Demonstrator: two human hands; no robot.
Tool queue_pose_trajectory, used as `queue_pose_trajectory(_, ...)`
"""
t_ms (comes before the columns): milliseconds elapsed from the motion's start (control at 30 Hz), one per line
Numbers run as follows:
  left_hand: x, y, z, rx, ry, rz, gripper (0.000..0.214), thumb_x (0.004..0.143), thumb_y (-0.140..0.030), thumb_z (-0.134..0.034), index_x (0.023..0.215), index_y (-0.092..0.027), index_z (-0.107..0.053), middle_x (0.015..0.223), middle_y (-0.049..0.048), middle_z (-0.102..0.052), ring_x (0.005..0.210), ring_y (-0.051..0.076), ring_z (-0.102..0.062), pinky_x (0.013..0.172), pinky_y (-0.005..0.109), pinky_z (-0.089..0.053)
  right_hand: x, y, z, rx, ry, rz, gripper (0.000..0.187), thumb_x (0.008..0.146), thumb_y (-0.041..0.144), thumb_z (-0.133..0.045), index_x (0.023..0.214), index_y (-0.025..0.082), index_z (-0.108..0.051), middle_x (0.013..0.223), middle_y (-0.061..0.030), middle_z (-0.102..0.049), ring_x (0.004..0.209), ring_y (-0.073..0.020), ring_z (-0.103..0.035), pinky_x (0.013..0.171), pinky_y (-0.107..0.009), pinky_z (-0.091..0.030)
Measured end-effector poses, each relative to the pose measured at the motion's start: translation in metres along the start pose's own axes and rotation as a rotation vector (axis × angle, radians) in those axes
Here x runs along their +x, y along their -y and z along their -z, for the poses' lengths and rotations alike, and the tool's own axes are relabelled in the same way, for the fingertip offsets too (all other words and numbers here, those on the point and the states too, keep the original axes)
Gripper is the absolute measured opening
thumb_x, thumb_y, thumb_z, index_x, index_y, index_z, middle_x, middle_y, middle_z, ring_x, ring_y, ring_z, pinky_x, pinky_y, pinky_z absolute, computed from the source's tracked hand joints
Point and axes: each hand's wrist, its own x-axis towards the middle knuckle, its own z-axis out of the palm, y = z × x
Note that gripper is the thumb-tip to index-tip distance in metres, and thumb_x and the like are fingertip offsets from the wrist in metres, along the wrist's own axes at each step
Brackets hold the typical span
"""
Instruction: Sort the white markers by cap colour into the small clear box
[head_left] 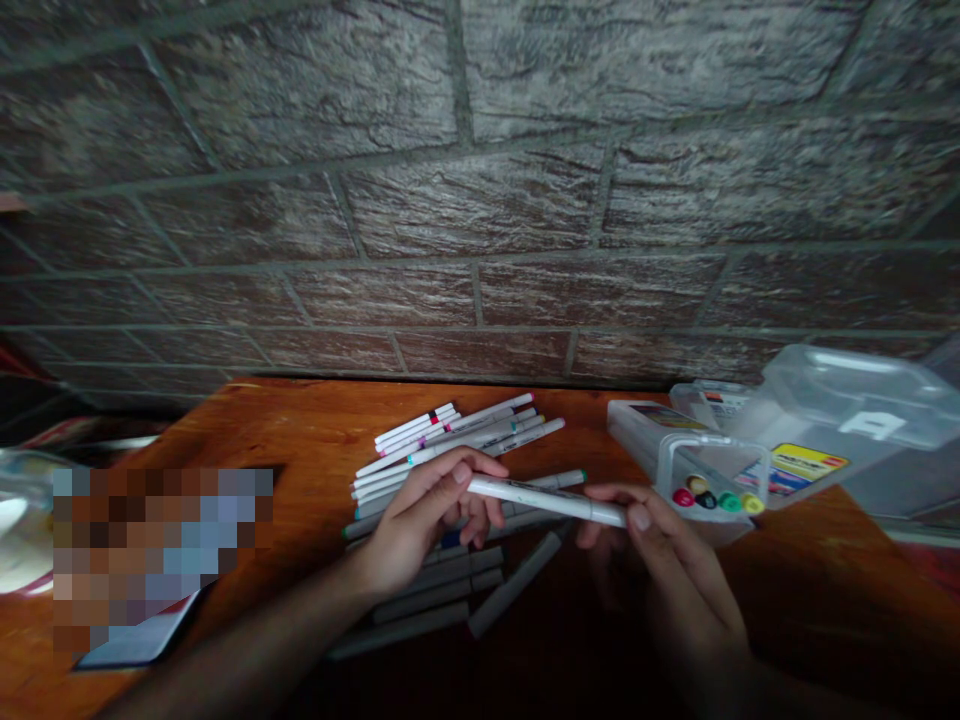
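A white marker (536, 496) is held level between my two hands, above the table. My left hand (420, 520) pinches its left end between thumb and fingers. The right end is gripped by my right hand (679, 560), thumb on the near side. Beneath and behind my left hand lie several white markers (480, 436) with coloured end marks, spread in rough rows. Some thinner white pens (414, 428) sit at the back of the group. One marker (517, 583) lies slanted in the shadow below my hands. My left hand hides part of the pile.
At the right stands a clear plastic case (637, 425) with coloured round ends (706, 499) showing at its front. A larger clear box (847, 420) is behind it. The wooden table (247, 430) meets a brick wall (525, 290). A flat device (135, 640), partly blurred, lies left.
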Motion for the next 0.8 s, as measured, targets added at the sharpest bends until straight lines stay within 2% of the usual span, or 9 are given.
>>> queue_pose_trajectory(367, -0.0017, -0.0028, -0.0016, -0.016, -0.022, 0.012, 0.038, 0.104, -0.040, -0.056, 0.112, -0.008, -0.074, 0.079, 0.0120, -0.076, 0.055, 0.013, -0.057, 0.055, 0.025, -0.046, -0.0001, 0.0048, -0.0037, 0.031, -0.012, 0.026, 0.029, 0.101, 0.049, -0.064, 0.107, 0.023, -0.076, 0.080, -0.0048, -0.073, 0.047, -0.0132, -0.059, 0.038, -0.022, -0.049)
queue_pose_trajectory(800, -0.0014, -0.0056, -0.0030, -0.015, -0.044, 0.014, 0.038, 0.103, -0.040, -0.057, 0.111, -0.007, -0.074, 0.078, 0.0130, -0.078, 0.056, 0.014, -0.058, 0.055, 0.025, -0.044, -0.0010, 0.0014, -0.0035, 0.051, 0.000, 0.013, 0.029, 0.104, 0.048, -0.060, 0.110, 0.023, -0.074, 0.081, -0.0044, -0.073, 0.050, -0.0127, -0.059, 0.041, -0.021, -0.048)
